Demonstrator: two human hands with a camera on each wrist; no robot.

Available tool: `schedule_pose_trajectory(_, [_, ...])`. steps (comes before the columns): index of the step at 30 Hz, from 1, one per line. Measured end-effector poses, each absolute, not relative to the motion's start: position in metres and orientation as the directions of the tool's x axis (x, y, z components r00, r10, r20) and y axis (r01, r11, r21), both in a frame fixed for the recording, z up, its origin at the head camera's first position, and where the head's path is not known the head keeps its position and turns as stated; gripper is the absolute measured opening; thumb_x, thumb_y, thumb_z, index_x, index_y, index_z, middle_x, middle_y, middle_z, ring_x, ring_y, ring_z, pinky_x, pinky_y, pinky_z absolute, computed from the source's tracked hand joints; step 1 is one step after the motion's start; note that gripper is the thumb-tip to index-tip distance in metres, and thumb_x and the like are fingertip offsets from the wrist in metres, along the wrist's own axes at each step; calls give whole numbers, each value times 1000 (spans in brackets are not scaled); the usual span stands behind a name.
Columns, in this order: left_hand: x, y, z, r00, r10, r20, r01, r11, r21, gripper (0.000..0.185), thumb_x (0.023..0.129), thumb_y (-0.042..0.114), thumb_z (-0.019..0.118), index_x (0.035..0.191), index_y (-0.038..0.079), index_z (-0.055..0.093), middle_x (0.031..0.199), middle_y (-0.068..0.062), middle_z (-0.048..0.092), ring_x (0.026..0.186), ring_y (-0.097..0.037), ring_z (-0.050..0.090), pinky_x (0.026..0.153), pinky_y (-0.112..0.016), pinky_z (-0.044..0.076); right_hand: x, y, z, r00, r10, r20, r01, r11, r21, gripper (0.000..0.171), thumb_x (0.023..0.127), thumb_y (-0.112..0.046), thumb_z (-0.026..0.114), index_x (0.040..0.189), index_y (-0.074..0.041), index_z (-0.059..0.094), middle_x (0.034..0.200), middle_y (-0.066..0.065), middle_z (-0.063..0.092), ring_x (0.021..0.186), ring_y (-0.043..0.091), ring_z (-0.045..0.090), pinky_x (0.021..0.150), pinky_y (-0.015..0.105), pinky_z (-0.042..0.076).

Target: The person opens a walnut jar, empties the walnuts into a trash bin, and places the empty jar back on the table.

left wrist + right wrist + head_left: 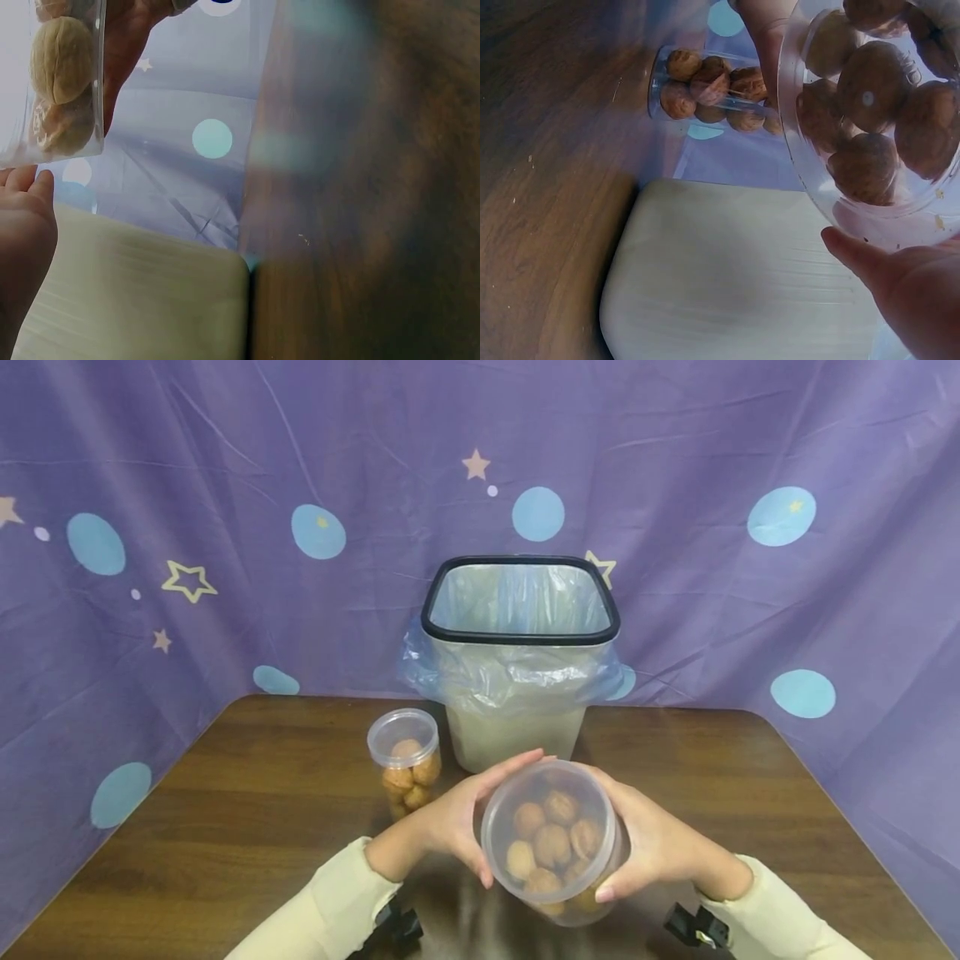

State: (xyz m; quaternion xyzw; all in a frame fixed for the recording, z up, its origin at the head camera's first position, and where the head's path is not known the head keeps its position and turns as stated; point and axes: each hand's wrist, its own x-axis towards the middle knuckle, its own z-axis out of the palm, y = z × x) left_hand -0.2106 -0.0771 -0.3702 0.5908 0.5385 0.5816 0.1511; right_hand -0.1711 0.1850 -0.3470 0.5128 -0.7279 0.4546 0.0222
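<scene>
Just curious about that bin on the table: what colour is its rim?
The bin's rim is black, clearest in the head view.

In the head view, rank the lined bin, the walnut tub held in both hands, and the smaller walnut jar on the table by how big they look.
1. Lined bin: clearly largest.
2. Walnut tub, held by the left hand and right hand; being nearer the camera enlarges it.
3. Smaller walnut jar: looks smallest, though it stands farther back.

We saw a clear, glossy plastic tub point(551, 839) of rough-shelled walnuts point(552, 843), a second clear plastic jar point(405, 760) at centre left, dark polished wood table point(225, 827), thin crinkled film lining the matt bin point(517, 693), and creased purple cloth point(225, 485).
</scene>
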Motion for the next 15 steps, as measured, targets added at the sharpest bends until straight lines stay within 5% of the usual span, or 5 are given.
schedule_pose_trajectory(15, [-204,-76,-370,-373,762,529,466,-339,817,123,64,49,80,150,0,6,149,-30,21,136,-22,33,111,-38,29,-166,184,-344,-531,-668,522,-756,94,-648,107,60,-36,86,144,-2,29,138,15,46,120,23,49,103,24,37])
